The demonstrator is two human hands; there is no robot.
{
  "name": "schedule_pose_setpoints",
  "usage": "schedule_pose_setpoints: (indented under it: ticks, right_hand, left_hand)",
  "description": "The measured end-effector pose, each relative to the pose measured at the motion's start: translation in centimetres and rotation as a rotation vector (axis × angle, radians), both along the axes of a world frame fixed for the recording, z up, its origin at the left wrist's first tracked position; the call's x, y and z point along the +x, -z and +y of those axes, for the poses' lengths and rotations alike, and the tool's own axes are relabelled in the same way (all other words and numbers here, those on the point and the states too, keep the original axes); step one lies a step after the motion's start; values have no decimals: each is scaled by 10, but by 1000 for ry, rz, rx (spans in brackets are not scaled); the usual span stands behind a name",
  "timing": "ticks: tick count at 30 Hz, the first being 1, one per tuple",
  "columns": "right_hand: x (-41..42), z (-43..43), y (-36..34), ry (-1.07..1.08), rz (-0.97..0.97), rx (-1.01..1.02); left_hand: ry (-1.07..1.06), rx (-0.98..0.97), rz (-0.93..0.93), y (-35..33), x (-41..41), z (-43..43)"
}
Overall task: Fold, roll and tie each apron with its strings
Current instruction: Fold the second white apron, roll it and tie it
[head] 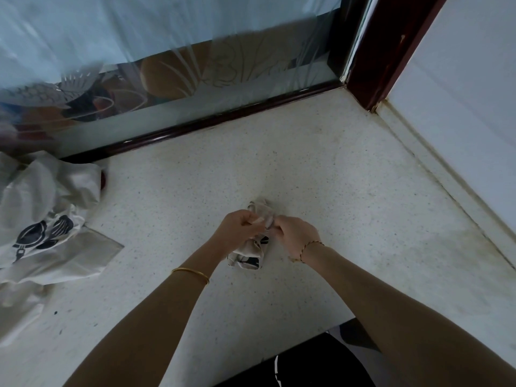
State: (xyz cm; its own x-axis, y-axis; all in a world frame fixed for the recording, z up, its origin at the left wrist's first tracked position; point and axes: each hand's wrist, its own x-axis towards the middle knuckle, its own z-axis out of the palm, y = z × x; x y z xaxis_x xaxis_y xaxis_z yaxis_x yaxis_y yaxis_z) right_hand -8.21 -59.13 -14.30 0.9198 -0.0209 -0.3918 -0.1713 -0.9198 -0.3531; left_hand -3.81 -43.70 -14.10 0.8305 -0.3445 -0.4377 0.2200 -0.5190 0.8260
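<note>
Fingers [248,219] of both hands were curled and pinched what looked like the strings [261,221] between them. The rolled apron [250,256] lay on the bench [321,177] directly beneath. Judged: keep the strings taut and cinch the knot at mid-roll so the roll cannot loosen. Left hand [238,229] and right hand [296,236] were knuckles-up and nearly touching, forearms converging. Loose aprons [42,213] lay well to the left.

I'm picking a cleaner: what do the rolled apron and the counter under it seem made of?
The rolled apron: looks like off-white woven cloth, perhaps cotton or canvas, matte, dark-printed; it creases and bunches softly. The counter: seemingly composite stone or solid surface, pale with a dull sheen; fine dark flecks throughout.
</note>
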Motion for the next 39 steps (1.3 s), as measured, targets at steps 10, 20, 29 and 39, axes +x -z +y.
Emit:
schedule_pose_setpoints:
  ticks: [10,20,29,39]
  right_hand:
    - [4,11,-7,111,-173,443]
    - [10,10,7,40,-132,297]
    - [2,10,7,63,-213,110]
    - [-10,12,6,-123,-265,144]
  left_hand:
    - [241,316,-308,2,2,-7]
    - [181,157,-227,3,-2,-2]
    - [-17,-48,48,-9,0,-2]
    - [-81,-31,141,0,3,-5]
